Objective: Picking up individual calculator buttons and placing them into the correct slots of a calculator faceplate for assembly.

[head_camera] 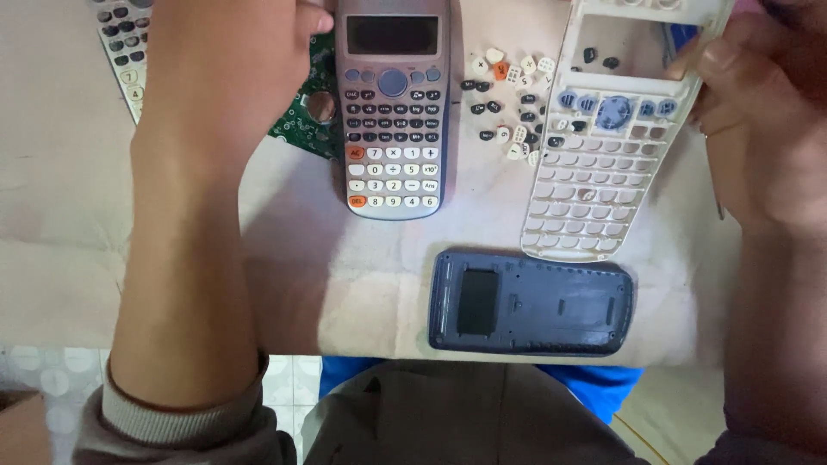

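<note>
The worktop (388, 301) carries a pale, creased covering, and a whole calculator (393, 108) lies face up near its far edge with a green circuit board (306, 116) touching its left side. Loose key caps (508, 95), white, black and one orange, lie scattered just right of the calculator, and a second keypad (121, 52) lies at the far left corner. A dark blue back cover (531, 302) lies inner side up near the front edge.

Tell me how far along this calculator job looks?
Partway. The blue buttons sit in the white front shell, held by the right hand. Most key holes are empty; loose keys lie on the table. The left hand touches the whole calculator. The blue back cover lies apart.
</note>
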